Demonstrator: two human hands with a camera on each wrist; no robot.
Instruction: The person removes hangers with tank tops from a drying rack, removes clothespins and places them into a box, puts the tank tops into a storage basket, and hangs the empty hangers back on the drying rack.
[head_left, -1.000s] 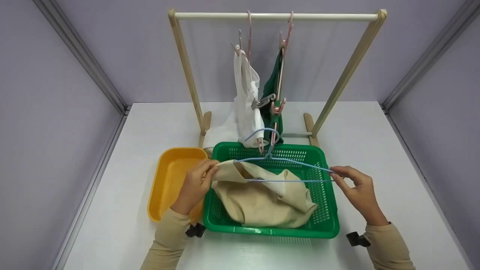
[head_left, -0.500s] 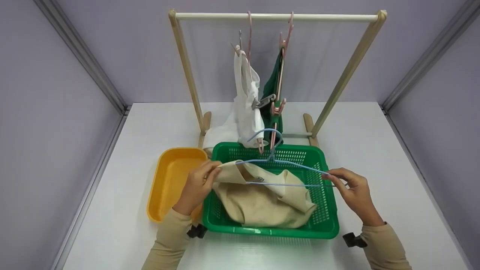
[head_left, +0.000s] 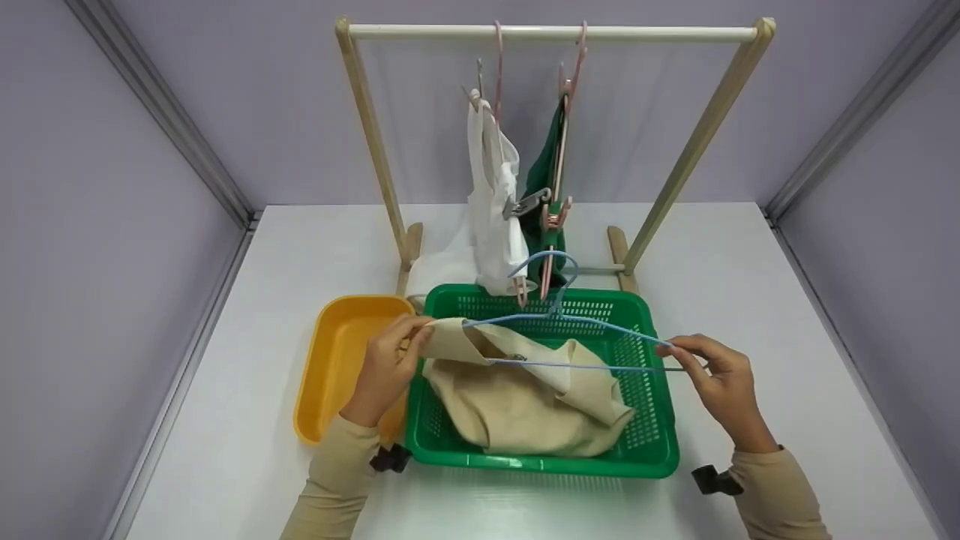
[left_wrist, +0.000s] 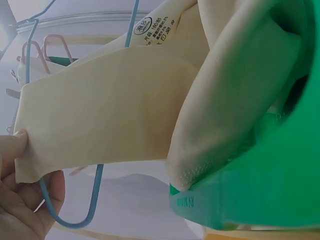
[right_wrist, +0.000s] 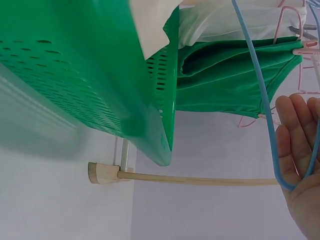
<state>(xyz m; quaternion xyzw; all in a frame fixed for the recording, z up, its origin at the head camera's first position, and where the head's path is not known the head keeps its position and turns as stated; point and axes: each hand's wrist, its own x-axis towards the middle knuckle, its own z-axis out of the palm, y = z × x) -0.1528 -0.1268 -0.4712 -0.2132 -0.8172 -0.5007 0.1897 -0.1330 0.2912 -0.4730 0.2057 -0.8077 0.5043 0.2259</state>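
My left hand [head_left: 386,367] pinches the edge of a beige garment [head_left: 525,412] with thumb and fingers. Most of the garment lies bunched in a green perforated basket [head_left: 540,463]. A light-blue wire hanger [head_left: 556,307] spans the basket, its hook upward. In the left wrist view, the hanger's rounded left end [left_wrist: 75,224] sticks out past a band of the cloth [left_wrist: 105,110] beside my fingers. Printed size text [left_wrist: 155,32] shows on the garment's inside. With thumb and fingers my right hand [head_left: 720,379] holds the hanger's right end, which is free of cloth.
Behind the basket stands a wooden rack with a white rail [head_left: 637,34]. A white garment [head_left: 491,187] and a green garment [head_left: 544,165] hang there on pink hangers with clips. A yellow tray [head_left: 330,367] stands left of the basket, partly beneath my left arm.
Since half a second ago, the blue hanger and my right hand have shifted slightly to the right. My left hand has drawn the cloth edge slightly left and up. The basket stays put.
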